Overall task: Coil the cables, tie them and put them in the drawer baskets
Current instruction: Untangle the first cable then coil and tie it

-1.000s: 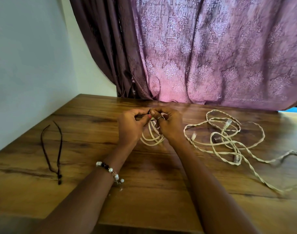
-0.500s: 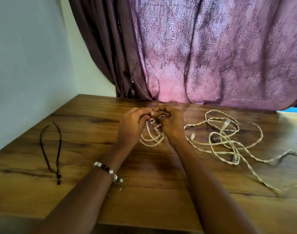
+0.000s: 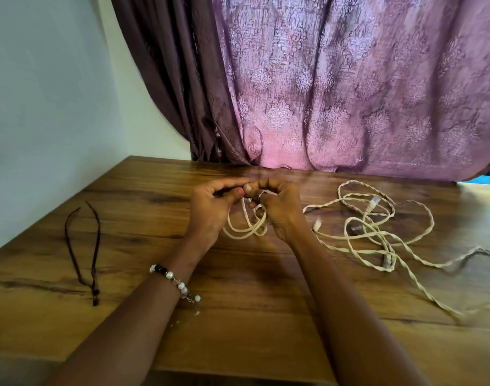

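A small coil of cream cable (image 3: 245,228) hangs between my two hands above the middle of the wooden table (image 3: 238,316). My left hand (image 3: 210,210) pinches the top of the coil with thumb and fingers. My right hand (image 3: 277,207), a ring on one finger, pinches the same spot from the other side. A dark tie seems caught between the fingertips, too small to make out. To the right a loose tangle of cream cables (image 3: 372,232) with clear plugs lies spread on the table.
A dark thin cord (image 3: 83,252) lies on the table at the left, close to the white wall (image 3: 43,107). A purple curtain (image 3: 335,93) hangs behind the far table edge. One twisted cable runs off toward the right front.
Both hands stay together at the top of the coil, with small finger movements; the view has shifted slightly. The loose cables and the dark cord have not moved.
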### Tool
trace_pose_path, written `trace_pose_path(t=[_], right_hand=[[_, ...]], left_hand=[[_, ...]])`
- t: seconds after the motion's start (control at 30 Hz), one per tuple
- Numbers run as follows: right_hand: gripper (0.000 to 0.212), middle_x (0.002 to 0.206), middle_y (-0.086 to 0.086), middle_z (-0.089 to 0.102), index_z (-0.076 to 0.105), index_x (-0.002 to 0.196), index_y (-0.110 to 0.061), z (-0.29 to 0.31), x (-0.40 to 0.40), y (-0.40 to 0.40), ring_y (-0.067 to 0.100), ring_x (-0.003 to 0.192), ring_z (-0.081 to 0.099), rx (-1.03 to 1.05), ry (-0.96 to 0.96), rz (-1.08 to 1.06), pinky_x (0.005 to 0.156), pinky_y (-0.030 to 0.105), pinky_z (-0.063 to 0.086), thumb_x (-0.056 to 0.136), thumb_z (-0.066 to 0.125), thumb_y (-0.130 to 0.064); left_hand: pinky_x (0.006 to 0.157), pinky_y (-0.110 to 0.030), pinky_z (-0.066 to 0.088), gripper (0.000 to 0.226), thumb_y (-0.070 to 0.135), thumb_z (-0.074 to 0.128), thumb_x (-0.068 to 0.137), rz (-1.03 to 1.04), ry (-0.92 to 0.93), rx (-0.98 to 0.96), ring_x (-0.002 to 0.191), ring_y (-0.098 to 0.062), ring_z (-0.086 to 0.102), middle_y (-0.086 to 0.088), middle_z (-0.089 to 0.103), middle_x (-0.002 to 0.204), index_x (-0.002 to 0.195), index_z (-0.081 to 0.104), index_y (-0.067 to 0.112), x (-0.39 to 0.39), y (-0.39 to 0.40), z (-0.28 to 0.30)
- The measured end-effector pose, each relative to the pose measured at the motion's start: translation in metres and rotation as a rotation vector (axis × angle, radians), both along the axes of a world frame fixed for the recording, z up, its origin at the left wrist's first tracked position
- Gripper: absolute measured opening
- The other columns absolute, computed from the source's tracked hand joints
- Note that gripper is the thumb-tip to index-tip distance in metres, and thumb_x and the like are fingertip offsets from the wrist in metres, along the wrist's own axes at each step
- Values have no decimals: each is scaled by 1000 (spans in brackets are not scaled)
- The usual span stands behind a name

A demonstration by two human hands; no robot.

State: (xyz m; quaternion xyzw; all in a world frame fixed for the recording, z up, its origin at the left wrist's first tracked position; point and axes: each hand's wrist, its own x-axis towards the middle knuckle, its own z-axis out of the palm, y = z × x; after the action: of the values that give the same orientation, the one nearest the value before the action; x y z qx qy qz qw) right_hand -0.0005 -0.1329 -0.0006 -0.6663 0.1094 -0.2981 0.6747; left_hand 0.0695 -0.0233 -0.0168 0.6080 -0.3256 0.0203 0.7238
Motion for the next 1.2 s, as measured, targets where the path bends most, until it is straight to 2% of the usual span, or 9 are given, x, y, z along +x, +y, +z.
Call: trace_pose_path(t=[0.13, 0.27, 0.37, 0.57, 0.73, 0.83, 0.97, 1.07, 1.2], right_hand=[[4, 60, 7, 63, 67, 78, 0, -2, 1, 0, 7, 40, 51, -3, -31, 4, 36, 18, 40, 82, 68, -1], [17, 72, 11, 63, 66, 98, 7, -2, 0, 0, 8, 43, 51, -20, -60, 49, 37, 17, 40, 82, 68, 1], [12, 59, 2, 63, 68, 93, 3, -1, 0, -1, 6, 38, 48, -29, -42, 49, 36, 15, 37, 81, 68, 1], [9, 59, 2, 60, 63, 84, -5, -6, 5, -7, 12, 42, 51, -94, 5, 36, 45, 26, 40, 92, 57, -5], [11, 58, 7, 58, 62, 88, -8, -9, 9, -7, 22, 48, 55, -138, 66, 42, 48, 32, 43, 94, 55, -14], [11, 59, 5, 57, 62, 84, -10, -5, 5, -7, 20, 45, 54, -178, 104, 104, 40, 23, 41, 94, 56, -12], [10, 69, 13, 54, 62, 94, 2, 3, -3, -2, 8, 37, 49, -171, 72, 309, 35, 17, 39, 93, 56, -5], [13, 86, 20, 57, 66, 99, -2, 7, -7, -1, 6, 36, 47, -122, 43, 394, 33, 15, 39, 91, 56, -2], [11, 83, 21, 56, 64, 96, 3, 8, -9, -1, 6, 32, 44, -119, 66, 428, 31, 14, 35, 88, 60, -3]], left_hand=[[85, -30, 55, 23, -1, 69, 80, -20, -12, 22, 94, -16, 70, -4, 74, 97, 102, 73, 5, 0, 2, 2], [76, -26, 57, 31, -3, 66, 83, -35, 47, -8, 85, -13, 69, -6, 72, 95, 112, 68, 8, 0, 0, 4], [62, -27, 57, 33, 3, 70, 82, 16, 64, -23, 71, -14, 67, -10, 70, 82, 113, 65, 10, 0, 0, 4], [67, -39, 57, 22, 5, 69, 82, 144, -38, 21, 68, -16, 66, -4, 66, 75, 101, 62, 13, 6, 1, 8], [63, -18, 49, 14, 2, 61, 86, 337, -350, 88, 70, -4, 59, 4, 63, 78, 98, 61, 9, 3, 10, 14], [64, -20, 45, 10, 3, 58, 87, 449, -510, 92, 73, -13, 58, -7, 63, 83, 97, 59, 4, 6, 15, 17], [63, -26, 43, 6, 0, 56, 86, 556, -647, 109, 74, -18, 55, -9, 58, 83, 92, 55, 3, 7, 17, 19], [60, -29, 41, 7, -3, 56, 85, 598, -681, 86, 70, -20, 52, -10, 55, 78, 87, 52, 3, 6, 19, 22], [58, -35, 45, 6, 1, 56, 87, 567, -674, 55, 67, -21, 54, -11, 58, 77, 87, 50, 5, 4, 18, 24]])
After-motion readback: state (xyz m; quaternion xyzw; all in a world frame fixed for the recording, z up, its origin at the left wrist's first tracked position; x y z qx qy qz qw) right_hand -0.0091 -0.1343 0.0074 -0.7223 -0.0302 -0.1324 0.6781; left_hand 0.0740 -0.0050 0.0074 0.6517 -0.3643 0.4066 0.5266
